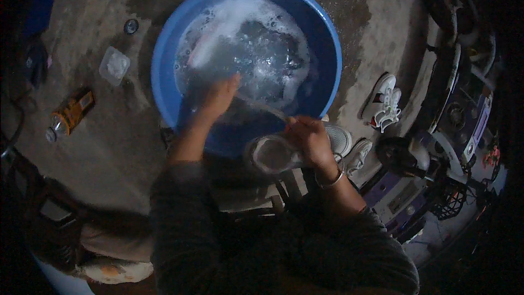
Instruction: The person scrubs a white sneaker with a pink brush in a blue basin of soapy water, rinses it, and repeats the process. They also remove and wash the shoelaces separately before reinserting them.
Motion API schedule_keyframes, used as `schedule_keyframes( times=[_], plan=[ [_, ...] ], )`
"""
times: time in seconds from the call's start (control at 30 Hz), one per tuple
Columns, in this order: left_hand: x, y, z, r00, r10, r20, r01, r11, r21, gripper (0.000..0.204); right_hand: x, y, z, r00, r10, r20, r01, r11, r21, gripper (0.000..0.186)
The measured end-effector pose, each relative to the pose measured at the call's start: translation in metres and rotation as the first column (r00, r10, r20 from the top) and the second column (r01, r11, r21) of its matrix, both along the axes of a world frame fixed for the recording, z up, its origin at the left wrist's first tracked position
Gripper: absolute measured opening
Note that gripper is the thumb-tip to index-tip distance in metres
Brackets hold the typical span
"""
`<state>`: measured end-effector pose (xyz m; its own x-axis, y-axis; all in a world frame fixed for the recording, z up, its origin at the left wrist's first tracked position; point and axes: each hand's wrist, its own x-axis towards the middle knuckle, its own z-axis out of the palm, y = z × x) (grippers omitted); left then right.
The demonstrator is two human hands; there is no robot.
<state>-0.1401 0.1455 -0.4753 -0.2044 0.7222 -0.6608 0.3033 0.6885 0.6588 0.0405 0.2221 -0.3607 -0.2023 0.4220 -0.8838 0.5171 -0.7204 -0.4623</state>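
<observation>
A large blue basin [334,57] holds cloudy water with white suds [240,11]. My left hand [219,99] is over the basin's near left part, blurred by motion; whether its fingers grip anything does not show. A thin pale strip [265,108] runs from near that hand to my right hand [309,137], which is closed at the basin's near right rim. Beneath the right hand's fingers is a pale, rounded thing with a light rim [270,154], its kind too blurred to name. A bracelet circles my right wrist.
Pale shoes [339,141] lie by the basin's near right side, with more white sneakers [385,101] farther right. At left are a bottle with an orange label [72,112], a clear plastic tub [114,66] and a small round lid [131,26]. A purple wheeled vehicle [461,112] borders the right.
</observation>
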Motion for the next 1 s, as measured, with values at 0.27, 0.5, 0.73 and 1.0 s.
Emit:
schedule_keyframes(
  times=[0.27,0.5,0.73,1.0],
  plan=[
    [-0.028,-0.026,-0.057,0.851,0.366,-0.376,-0.420,0.905,-0.068,0.038,-0.003,0.018,0.013,0.992,-0.119,-0.027,0.113,0.979,-0.168,0.014],
    [0.009,0.004,0.006,0.493,0.541,0.681,-0.373,0.839,-0.397,0.035,-0.002,0.019,0.002,0.973,-0.205,-0.101,0.185,0.966,-0.179,0.009],
    [-0.004,-0.039,-0.064,0.662,0.708,0.246,-0.715,0.695,-0.076,0.029,-0.008,0.022,0.004,0.922,-0.357,-0.149,0.322,0.922,-0.214,0.014],
    [0.041,0.015,-0.014,0.326,0.678,0.658,-0.651,0.666,-0.364,0.016,-0.013,0.026,0.005,0.900,-0.403,-0.164,0.357,0.899,-0.252,0.024]
  ],
)
